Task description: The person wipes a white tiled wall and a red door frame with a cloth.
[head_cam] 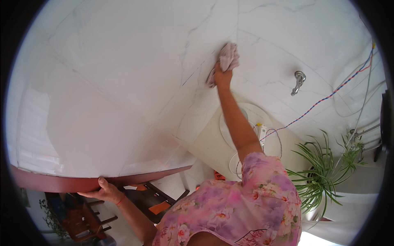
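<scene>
A crumpled pinkish cloth is in my right hand, pressed to a white, grey-veined tiled wall near a corner. That arm is stretched far up. At the lower left, my left hand rests on the reddish-brown edge trim at the border of the tiles, thumb on the near face and fingers along the underside. A cord circles the left wrist. To the right of the cloth, a chrome tap sticks out of the wall.
Beneath my right arm stands a pale surface with a round white lid and a small white device. A twisted red-and-blue wire crosses the right side. A spider plant stands lower right; wooden chairs are lower left.
</scene>
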The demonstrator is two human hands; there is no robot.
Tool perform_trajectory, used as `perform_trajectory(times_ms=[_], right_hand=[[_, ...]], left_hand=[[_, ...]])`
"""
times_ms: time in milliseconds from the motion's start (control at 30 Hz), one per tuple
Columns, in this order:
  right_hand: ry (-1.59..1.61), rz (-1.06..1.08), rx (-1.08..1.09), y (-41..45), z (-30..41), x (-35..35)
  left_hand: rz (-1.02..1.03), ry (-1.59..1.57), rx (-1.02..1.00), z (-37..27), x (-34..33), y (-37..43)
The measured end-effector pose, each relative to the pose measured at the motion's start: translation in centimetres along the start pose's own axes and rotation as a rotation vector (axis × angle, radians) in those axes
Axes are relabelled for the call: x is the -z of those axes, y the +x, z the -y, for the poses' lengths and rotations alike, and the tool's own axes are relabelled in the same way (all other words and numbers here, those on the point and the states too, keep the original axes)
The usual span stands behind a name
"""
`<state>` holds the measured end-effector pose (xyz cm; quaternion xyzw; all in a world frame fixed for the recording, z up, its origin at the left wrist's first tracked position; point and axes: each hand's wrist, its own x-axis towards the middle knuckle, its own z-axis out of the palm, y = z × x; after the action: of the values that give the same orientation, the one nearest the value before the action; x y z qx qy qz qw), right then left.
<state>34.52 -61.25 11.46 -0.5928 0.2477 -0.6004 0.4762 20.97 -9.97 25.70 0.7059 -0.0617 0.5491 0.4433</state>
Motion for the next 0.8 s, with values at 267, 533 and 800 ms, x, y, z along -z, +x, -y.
perform_trajectory(times_ms=[267, 533, 800], right_hand=[[-0.012, 0.113, 0.118, 7.2, -10.5, 0.7], [-0.212, 0.148, -0.694, -8.5, -22.4, 6.0], [0.15, 0.203, -1.186, -21.4, -12.9, 7.1]], left_hand=[[-0.053, 0.237, -0.07, 0.6, 0.9, 0.4], [-0.041, 0.177, -0.057, 0.2, -0.6, 0.5], [-0.069, 0.178, -0.061, 1.1, 0.7, 0.4]])
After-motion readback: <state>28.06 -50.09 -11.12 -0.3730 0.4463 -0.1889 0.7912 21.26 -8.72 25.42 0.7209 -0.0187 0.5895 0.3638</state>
